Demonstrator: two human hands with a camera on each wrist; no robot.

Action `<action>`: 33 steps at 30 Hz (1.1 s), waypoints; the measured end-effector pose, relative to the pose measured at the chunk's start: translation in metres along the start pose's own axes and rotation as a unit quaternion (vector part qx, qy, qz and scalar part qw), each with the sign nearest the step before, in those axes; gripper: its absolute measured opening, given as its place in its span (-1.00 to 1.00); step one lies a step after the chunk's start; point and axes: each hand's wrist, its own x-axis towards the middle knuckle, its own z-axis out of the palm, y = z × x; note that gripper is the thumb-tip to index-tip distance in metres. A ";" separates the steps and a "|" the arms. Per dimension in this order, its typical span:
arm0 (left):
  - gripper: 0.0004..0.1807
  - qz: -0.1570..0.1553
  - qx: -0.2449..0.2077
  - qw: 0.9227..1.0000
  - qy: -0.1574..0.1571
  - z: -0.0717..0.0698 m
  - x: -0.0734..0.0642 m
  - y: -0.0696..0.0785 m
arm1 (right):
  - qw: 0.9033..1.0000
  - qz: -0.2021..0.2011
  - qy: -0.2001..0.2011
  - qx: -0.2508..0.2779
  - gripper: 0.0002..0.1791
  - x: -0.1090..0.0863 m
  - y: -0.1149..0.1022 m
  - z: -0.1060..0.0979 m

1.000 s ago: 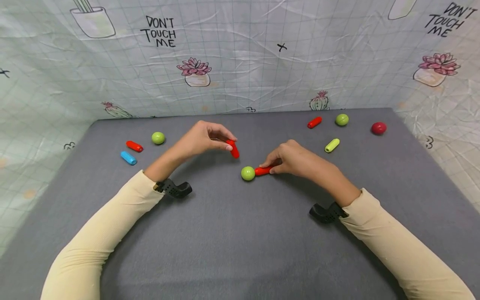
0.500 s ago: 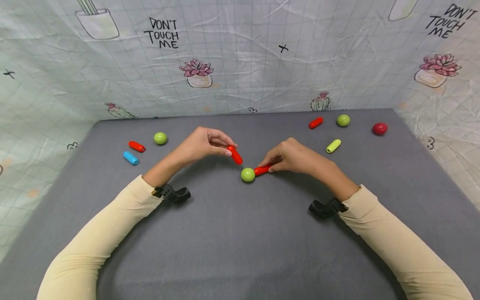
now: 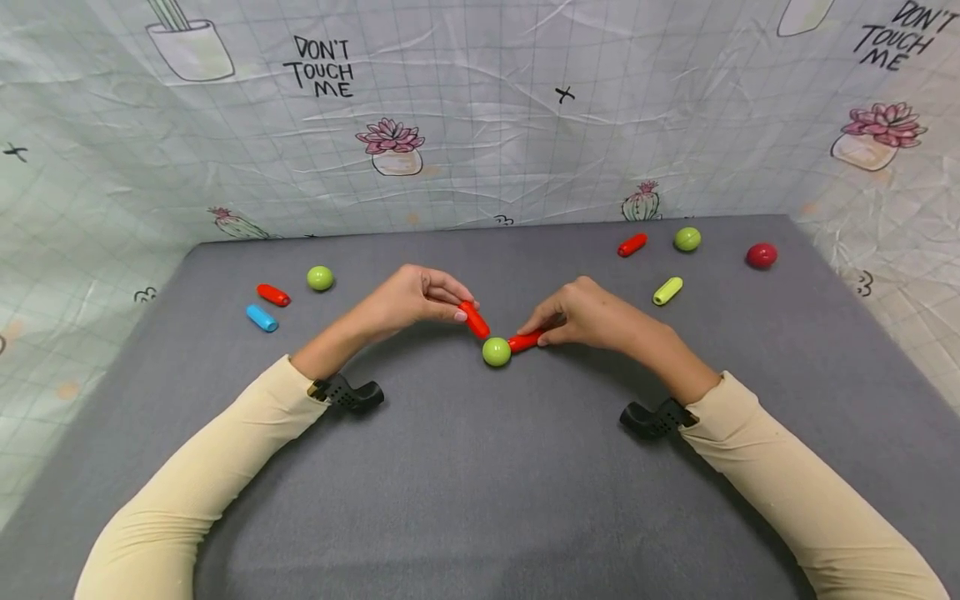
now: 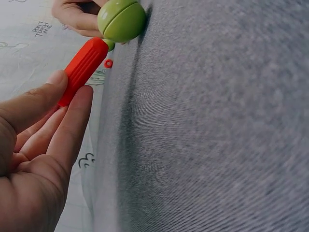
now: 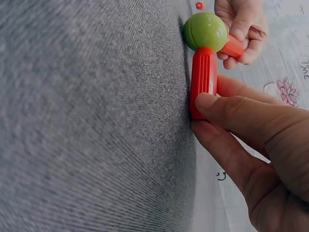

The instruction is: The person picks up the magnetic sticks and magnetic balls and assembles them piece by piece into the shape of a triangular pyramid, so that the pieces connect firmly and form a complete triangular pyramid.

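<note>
Between thumb and fingers, my left hand [image 3: 412, 300] pinches a red ribbed rod [image 3: 474, 320], tilted with its lower end right at the green ball [image 3: 496, 352]. My right hand [image 3: 585, 314] pinches a second red rod [image 3: 522, 342], whose tip meets the ball's right side. That rod [image 5: 203, 79] lies low along the cloth in the right wrist view, with the ball [image 5: 205, 32] at its end. A seam line runs round the ball [image 4: 121, 19] in the left wrist view. The fingers hide part of each rod.
At the left lie a red rod [image 3: 273, 295], a blue rod [image 3: 262, 317] and a green ball [image 3: 320, 278]. Back right are another red rod [image 3: 632, 244], a yellow-green rod [image 3: 667, 291], a green ball [image 3: 687, 239] and a red ball [image 3: 762, 256]. A printed curtain [image 3: 480, 108] hangs behind the grey tabletop [image 3: 480, 483].
My left hand has moved down and slightly right, bringing its red rod from above the cloth to the green ball. My right hand and its rod have stayed nearly still.
</note>
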 end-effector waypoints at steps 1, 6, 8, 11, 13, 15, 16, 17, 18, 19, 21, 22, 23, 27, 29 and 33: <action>-0.73 -0.004 -0.007 1.000 -0.004 0.000 0.000 -0.001 | 1.000 0.001 0.000 0.000 -0.70 0.000 0.000 0.000; -0.73 -0.007 -0.012 1.000 -0.007 0.001 0.001 -0.003 | 1.000 -0.003 0.003 0.000 -0.70 0.000 -0.001 -0.001; -0.73 -0.001 -0.007 1.000 -0.006 0.002 0.001 -0.003 | 1.000 -0.004 0.003 0.002 -0.70 0.000 -0.001 -0.001; -0.72 0.009 -0.004 1.000 -0.008 0.003 0.002 -0.003 | 1.000 -0.005 0.003 0.005 -0.70 0.000 0.000 -0.001; -0.72 0.015 -0.003 1.000 -0.009 0.003 0.003 -0.003 | 1.000 -0.003 0.002 0.006 -0.70 0.000 0.000 -0.001; -0.71 0.020 0.002 1.000 -0.009 0.004 0.004 -0.003 | 1.000 -0.001 0.003 0.006 -0.71 0.000 0.000 -0.001; -0.71 0.022 0.004 1.000 -0.009 0.004 0.005 -0.004 | 1.000 -0.001 0.003 0.006 -0.70 0.000 0.000 0.000; -0.70 0.025 0.007 1.000 -0.010 0.004 0.006 -0.004 | 1.000 0.001 0.003 0.006 -0.70 0.000 0.000 0.000; -0.69 0.026 0.008 1.000 -0.011 0.005 0.007 -0.005 | 1.000 0.004 0.003 0.006 -0.70 -0.001 0.000 0.000; -0.68 0.028 0.009 0.999 -0.013 0.005 0.007 -0.005 | 1.000 0.003 0.003 0.006 -0.70 -0.001 0.000 0.000; -0.67 0.032 0.010 0.999 -0.017 0.004 0.008 -0.006 | 1.000 0.004 0.004 0.007 -0.70 -0.001 0.000 0.000; -0.66 0.033 0.008 0.999 -0.019 0.004 0.009 -0.006 | 1.000 0.005 0.004 0.007 -0.70 -0.001 0.000 0.001; -0.66 0.034 0.007 0.999 -0.021 0.004 0.010 -0.007 | 1.000 0.004 0.005 0.008 -0.69 -0.001 0.000 0.001; -0.66 0.035 -0.002 0.999 -0.025 0.005 0.012 -0.008 | 1.000 0.003 0.008 0.009 -0.69 -0.002 0.000 0.002; -0.67 0.035 -0.006 0.999 -0.028 0.006 0.014 -0.009 | 1.000 0.002 0.009 0.009 -0.69 -0.002 0.001 0.002; -0.68 0.031 -0.018 0.999 -0.036 0.009 0.018 -0.009 | 1.000 0.002 0.010 0.005 -0.69 -0.002 0.000 0.002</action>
